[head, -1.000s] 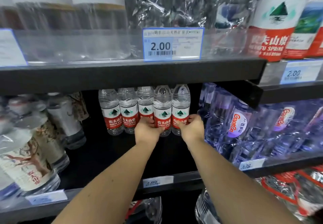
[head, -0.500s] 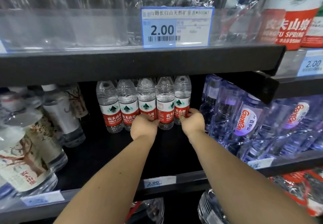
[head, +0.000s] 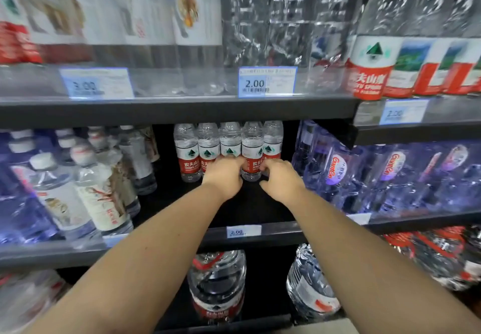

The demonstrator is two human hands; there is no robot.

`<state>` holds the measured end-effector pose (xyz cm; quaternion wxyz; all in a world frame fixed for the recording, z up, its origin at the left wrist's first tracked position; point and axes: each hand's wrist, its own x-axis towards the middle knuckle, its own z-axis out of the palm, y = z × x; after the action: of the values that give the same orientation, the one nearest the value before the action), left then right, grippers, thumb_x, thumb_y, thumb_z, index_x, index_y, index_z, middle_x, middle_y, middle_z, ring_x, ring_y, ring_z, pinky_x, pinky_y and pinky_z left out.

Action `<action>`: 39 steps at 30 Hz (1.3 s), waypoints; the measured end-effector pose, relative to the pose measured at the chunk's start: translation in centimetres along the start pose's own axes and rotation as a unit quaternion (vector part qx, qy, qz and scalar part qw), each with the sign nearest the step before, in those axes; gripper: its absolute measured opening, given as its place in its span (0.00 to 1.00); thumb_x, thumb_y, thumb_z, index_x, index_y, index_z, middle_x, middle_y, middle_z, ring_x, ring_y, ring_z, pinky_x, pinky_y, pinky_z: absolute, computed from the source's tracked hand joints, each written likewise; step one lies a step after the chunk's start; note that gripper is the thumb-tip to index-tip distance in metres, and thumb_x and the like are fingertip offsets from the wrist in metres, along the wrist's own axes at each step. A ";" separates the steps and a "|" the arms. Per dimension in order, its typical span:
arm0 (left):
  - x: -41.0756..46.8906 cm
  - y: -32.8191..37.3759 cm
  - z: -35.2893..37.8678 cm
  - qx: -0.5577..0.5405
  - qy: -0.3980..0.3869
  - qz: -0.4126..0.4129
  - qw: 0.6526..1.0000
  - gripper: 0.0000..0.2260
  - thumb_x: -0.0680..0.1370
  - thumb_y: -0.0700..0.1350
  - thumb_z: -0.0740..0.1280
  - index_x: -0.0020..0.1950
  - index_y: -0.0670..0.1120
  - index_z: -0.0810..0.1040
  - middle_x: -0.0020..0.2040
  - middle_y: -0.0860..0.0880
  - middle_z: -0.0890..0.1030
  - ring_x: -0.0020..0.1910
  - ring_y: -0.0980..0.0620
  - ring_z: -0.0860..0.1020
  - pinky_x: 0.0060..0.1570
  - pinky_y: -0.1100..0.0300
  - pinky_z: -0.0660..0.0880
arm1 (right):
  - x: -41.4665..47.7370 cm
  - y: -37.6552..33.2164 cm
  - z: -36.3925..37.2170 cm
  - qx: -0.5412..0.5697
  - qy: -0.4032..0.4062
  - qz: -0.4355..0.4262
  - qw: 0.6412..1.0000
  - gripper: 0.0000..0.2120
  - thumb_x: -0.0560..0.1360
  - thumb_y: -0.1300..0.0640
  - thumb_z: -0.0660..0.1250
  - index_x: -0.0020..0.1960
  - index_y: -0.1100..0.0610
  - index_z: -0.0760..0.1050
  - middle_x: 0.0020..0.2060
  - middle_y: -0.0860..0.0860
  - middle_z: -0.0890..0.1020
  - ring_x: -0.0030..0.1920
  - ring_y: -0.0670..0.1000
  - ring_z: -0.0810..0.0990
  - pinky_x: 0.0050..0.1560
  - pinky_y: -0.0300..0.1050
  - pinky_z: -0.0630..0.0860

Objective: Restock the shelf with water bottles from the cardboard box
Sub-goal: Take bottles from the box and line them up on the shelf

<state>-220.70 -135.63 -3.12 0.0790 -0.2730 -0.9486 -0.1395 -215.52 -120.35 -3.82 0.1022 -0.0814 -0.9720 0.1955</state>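
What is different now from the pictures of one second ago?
The left hand slid slightly left along the row of water bottles, and the view pulled back. The right hand, the bottles and the shelf stayed as they were.

shelving [head: 182, 111]: dark tiers | front rail [head: 182, 83]: clear | price tags [head: 266, 81]: blue-edged

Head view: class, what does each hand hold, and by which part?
Left hand grips a clear, red-labelled plastic water bottle around its lower body. Right hand's curled fingers touch the end bottle's label; grip unclear.
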 end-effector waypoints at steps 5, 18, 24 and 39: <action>-6.6 1.4 -5.5 0.121 -0.009 -0.004 0.993 0.17 0.76 0.46 0.64 0.65 0.48 0.73 0.63 0.44 0.74 0.64 0.41 0.69 0.60 0.46 0.68 | -6.6 -3.8 -3.5 -0.096 -0.001 -0.053 0.994 0.18 0.72 0.56 0.68 0.61 0.55 0.73 0.58 0.54 0.77 0.61 0.57 0.70 0.58 0.50 0.71; -32.4 -1.2 9.1 0.119 -0.091 -0.051 0.987 0.20 0.75 0.54 0.63 0.65 0.49 0.72 0.61 0.47 0.75 0.60 0.42 0.71 0.58 0.48 0.65 | -28.5 -4.1 13.1 -0.090 -0.119 -0.046 0.988 0.17 0.72 0.52 0.68 0.60 0.53 0.74 0.56 0.53 0.78 0.59 0.57 0.72 0.54 0.51 0.70; -39.2 -1.4 18.0 0.065 -0.216 -0.141 0.964 0.23 0.76 0.53 0.65 0.69 0.48 0.69 0.65 0.45 0.73 0.65 0.41 0.69 0.63 0.45 0.66 | -35.4 0.6 21.4 -0.037 -0.227 0.165 0.959 0.15 0.73 0.51 0.68 0.59 0.51 0.74 0.57 0.53 0.78 0.61 0.58 0.73 0.57 0.48 0.74; -41.5 -7.1 31.0 0.044 -0.402 -0.278 0.871 0.40 0.74 0.53 0.71 0.79 0.51 0.51 0.78 0.43 0.56 0.73 0.39 0.61 0.67 0.44 0.65 | -37.6 8.2 38.1 0.094 -0.280 0.447 0.844 0.41 0.68 0.57 0.72 0.76 0.55 0.56 0.70 0.60 0.67 0.65 0.62 0.72 0.63 0.55 0.73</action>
<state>-191.99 -152.47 -43.46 -0.3396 -0.0264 -0.9402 0.0079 -187.01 -134.19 -47.69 -0.2656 -0.4389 -0.7947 0.3245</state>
